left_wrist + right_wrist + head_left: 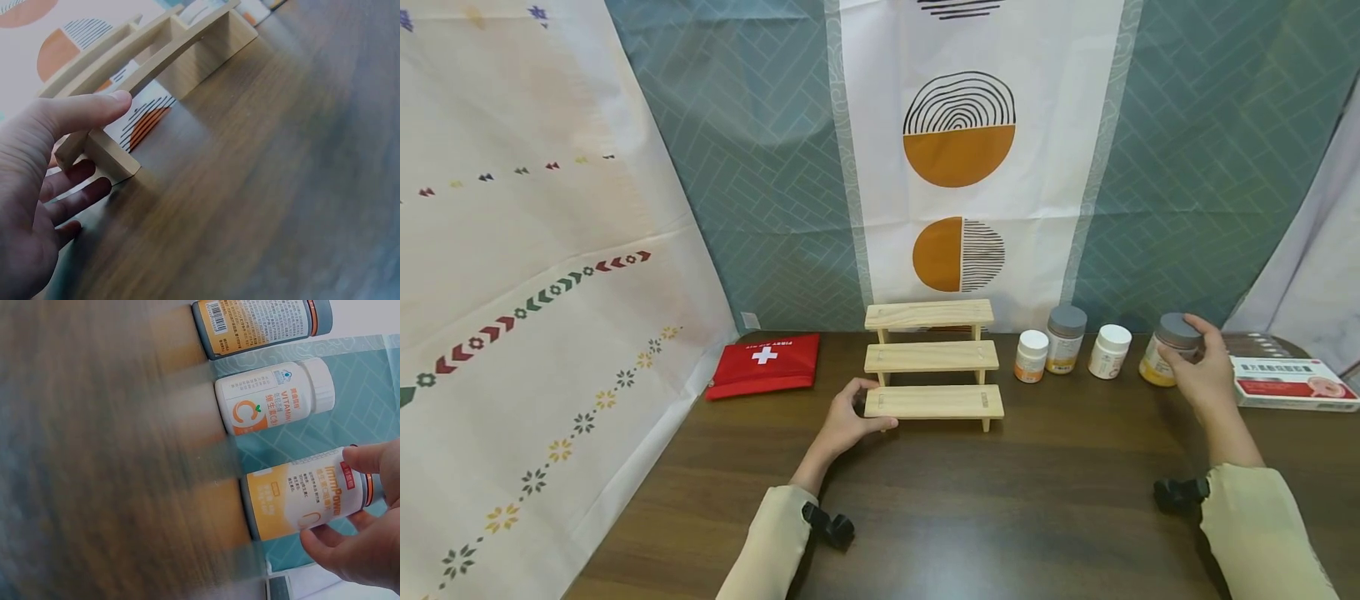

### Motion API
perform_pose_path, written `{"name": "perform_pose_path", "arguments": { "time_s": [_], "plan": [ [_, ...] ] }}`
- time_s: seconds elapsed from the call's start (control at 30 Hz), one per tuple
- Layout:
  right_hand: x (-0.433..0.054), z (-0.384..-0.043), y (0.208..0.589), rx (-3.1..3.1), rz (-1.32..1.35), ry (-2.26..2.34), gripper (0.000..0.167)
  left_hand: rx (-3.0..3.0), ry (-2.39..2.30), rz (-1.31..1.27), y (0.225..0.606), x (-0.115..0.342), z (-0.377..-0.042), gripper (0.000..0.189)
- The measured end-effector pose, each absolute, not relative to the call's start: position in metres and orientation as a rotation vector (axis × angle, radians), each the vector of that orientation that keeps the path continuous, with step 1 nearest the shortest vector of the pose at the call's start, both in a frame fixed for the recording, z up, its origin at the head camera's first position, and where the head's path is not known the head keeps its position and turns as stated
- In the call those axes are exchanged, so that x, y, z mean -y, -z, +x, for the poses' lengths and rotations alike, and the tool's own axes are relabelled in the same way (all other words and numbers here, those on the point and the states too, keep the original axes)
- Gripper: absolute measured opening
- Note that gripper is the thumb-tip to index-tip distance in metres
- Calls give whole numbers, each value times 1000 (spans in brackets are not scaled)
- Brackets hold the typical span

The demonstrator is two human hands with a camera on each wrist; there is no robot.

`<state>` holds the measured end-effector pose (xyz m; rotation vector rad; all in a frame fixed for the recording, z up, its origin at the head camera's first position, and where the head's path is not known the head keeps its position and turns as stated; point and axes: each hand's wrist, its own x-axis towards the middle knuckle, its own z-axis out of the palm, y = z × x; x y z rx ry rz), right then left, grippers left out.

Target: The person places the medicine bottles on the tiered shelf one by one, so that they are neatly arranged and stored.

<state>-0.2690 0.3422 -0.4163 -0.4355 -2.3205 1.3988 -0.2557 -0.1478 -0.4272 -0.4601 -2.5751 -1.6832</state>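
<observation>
My left hand (844, 423) grips the left end of the lowest step of a three-tier wooden stand (934, 402). In the left wrist view, the thumb lies along the step's front edge and the other fingers sit around its end. At the right, my right hand (1210, 372) holds a grey-lidded supplement bottle (306, 494) with a yellow and white label, near its lid. The bottle stands upright at the table's back. Beside it are a white-capped vitamin bottle (1109, 352), another grey-lidded bottle (1064, 340) and a smaller white bottle with an orange label (1032, 357).
A red first aid pouch (764, 367) lies left of the stand. To the right of my right hand is a white and red medicine box (1292, 383). Patterned cloth (760, 167) hangs behind the brown wooden table (1000, 508), with white cloth along the left side.
</observation>
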Motion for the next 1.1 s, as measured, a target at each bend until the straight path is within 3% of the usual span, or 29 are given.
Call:
{"name": "perform_pose_path", "arguments": {
  "time_s": [0.83, 1.1],
  "plan": [
    [-344, -268, 417, 2255, -451, -1470, 60, 2554, 1753, -411, 429, 162, -259, 56],
    [-341, -269, 412, 2230, -563, -1491, 56, 2570, 1757, -374, 428, 163, -258, 58]
  ]
}}
